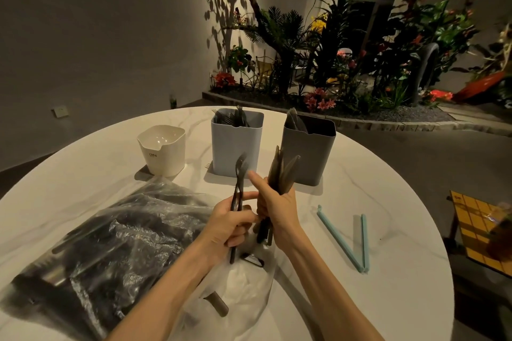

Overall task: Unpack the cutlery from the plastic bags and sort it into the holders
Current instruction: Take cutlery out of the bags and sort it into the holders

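My left hand (231, 220) grips dark forks (238, 183), tines up, above the table's middle. Touching it on the right, my right hand (277, 206) clutches a bundle of dark knives (281, 171), blades pointing up. Three holders stand behind: a white one (163, 151) that looks empty, a light blue one (237, 147) with forks in it, and a grey one (309, 151) with knives in it. At the left lies a clear plastic bag (110, 238) full of dark cutlery. A flatter, crumpled bag (243, 291) lies under my forearms with a few pieces on it.
The round white marble table (374, 194) carries a light blue folded bag clip (349, 241) at the right. A yellow gridded stool or stand (476, 227) sits off the table's right edge. Plants and flowers fill the background.
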The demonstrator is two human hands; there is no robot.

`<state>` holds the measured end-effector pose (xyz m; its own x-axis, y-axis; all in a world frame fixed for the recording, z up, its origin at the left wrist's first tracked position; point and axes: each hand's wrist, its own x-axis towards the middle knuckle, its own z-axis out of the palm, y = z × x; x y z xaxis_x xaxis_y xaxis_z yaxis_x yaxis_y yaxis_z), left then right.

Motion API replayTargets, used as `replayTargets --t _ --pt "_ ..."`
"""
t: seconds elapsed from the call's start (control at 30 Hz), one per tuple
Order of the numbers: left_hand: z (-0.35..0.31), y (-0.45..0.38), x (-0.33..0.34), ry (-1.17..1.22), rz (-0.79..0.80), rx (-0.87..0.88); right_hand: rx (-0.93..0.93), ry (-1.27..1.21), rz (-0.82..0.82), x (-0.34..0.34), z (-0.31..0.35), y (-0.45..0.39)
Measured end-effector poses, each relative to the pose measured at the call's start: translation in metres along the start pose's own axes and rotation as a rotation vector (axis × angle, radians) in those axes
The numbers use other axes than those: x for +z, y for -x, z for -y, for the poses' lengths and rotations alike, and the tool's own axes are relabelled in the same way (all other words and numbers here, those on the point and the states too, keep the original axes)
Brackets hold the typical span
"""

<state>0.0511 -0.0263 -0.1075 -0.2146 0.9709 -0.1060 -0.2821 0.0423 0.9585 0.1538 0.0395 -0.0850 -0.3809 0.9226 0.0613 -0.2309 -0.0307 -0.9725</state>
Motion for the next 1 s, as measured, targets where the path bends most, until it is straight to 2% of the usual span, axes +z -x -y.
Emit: replayTargets --t 0.17,0.23,0.37,0.5,0.67,0.83,1.0 --pt "-0.009 -0.001 0.0 0.294 0.011 -0.046 0.062 -0.063 -0.018 -0.003 0.003 -0.009" --pt "-0.013 -0.001 -0.004 0.344 -0.014 -0.02 0.061 -0.069 0.003 -0.001 0.009 -0.011" --pt "-0.03 -0.008 -0.008 0.313 -0.039 0.05 -0.025 -0.067 0.073 0.004 0.048 -0.027" --pt "-0.067 -0.02 0.003 0.297 0.022 0.094 -0.134 -0.104 0.054 -0.001 0.103 -0.058" --pt "-0.111 -0.039 0.019 0.17 0.127 0.092 -0.304 0.101 -0.042 -0.021 0.16 -0.111" --pt "-0.124 -0.066 0.029 0.135 0.155 0.116 -0.244 0.256 -0.169 -0.04 0.158 -0.172" --pt "-0.122 -0.076 0.032 0.121 0.145 0.102 -0.126 0.348 -0.175 -0.045 0.129 -0.199"
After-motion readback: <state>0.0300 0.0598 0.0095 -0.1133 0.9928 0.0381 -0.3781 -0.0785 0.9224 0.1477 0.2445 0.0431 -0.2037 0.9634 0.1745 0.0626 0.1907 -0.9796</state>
